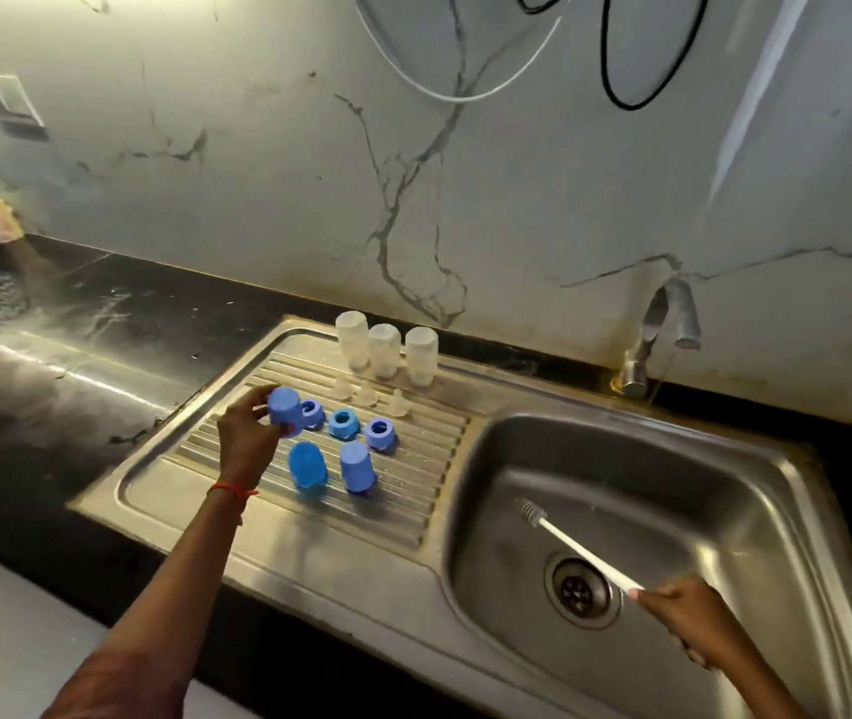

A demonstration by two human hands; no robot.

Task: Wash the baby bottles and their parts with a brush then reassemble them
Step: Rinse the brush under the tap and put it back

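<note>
**Baby bottles lined up at the back, blue cap in L hand**

Baby bottles (384,351): three of 'em, clear, standing mouth-down in a row at the back edge of the drainboard (413,516), close to the wall. Just in front, three clear teats (366,394) in a row. Next row fwd, three blue rings (343,422), holes facing up. Nearest row, two blue caps (357,467) standing on the ridges.

L hand (245,433) is over the left side of the drainboard, fingers curled round a third blue cap (285,411). It's held right by the leftmost ring and partly hides it. Can't tell if it's touching the board. Red thread (232,491) on that wrist.

Over to the R hand (683,620), above the near-right part of the sink (517,428). Fingers are wrapped round the end of a thin white brush (577,544). The handle slants up and left across the basin, passing over the drain (577,591), w/ the bristle tip pointing toward the drainboard.

Tap (662,329) sits at the back right, spout over the basin. Dark bench (102,313) runs round the sink unit.
</note>
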